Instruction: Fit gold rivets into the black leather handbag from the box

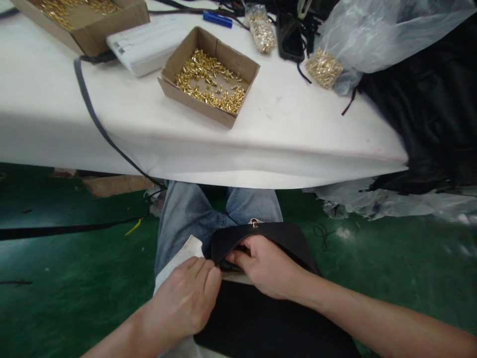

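Across my lap lies a black bag (268,318) with a flap (294,238) that carries a small gold fitting (254,223) at its far edge. My left hand (194,293) is closed in a fist on the bag's left side edge, beside a white piece of material (193,246) on my thigh. Under the raised flap, my right hand (266,266) reaches into the opening with fingers bent. Its thumb shows, but the fingertips are hidden, so I cannot see what they hold.
On the white-covered table (298,134) stands a cardboard box (197,104) of small gold metal pieces. A second box (112,30), a white case (149,44), a blue marker (217,19) and plastic bags of metal pieces (324,68) are around it. Black material (428,99) hangs at right.
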`<action>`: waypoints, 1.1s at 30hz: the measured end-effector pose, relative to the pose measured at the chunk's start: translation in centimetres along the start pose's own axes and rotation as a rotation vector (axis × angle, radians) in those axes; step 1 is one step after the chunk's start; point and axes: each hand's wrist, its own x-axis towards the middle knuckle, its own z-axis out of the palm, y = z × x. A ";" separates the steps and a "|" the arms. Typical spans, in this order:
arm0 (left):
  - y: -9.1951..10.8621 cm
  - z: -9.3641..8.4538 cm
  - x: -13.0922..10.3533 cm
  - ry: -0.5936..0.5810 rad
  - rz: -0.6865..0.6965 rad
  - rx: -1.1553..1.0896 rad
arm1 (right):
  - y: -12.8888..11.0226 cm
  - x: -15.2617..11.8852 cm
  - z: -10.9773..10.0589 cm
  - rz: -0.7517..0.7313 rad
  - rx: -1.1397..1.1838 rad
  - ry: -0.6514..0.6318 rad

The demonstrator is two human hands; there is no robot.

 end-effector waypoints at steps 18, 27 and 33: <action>-0.3 0.9 -0.9 0.146 0.009 0.051 | -2.1 2.7 -0.3 0.184 -0.294 -0.118; 0.3 0.1 -0.8 0.187 0.079 0.252 | -2.4 3.1 -0.3 0.187 -0.314 -0.138; -0.2 0.8 -0.6 0.235 0.081 0.209 | -2.1 3.2 -0.5 0.143 -0.237 -0.149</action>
